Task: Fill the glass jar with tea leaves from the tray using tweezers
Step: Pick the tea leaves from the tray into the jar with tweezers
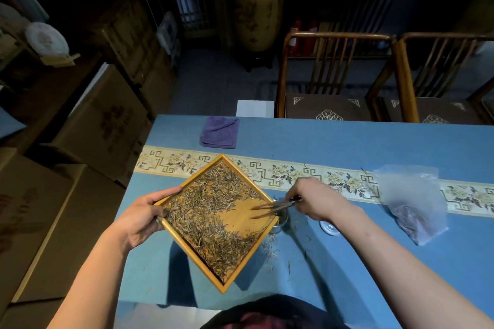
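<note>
Tea leaves [211, 211], dry and brownish-green, cover most of the square yellow wooden tray [242, 274], bare wood showing near its right corner. Your left hand [141, 218] has a grasping grip on the tray's left corner, thumb over the rim, holding it tilted above the blue desk [401, 147]. Your right hand [318, 199] pinches the dark slender tweezers [275, 207], tips apart over the bare patch. Small glass jar [283, 218] stands just beside the tray's right corner, partly hidden. Stray leaves lie on the desk near the jar. Clear plastic bag [414, 200] lies right; folded purple cloth [220, 132] far left.
</note>
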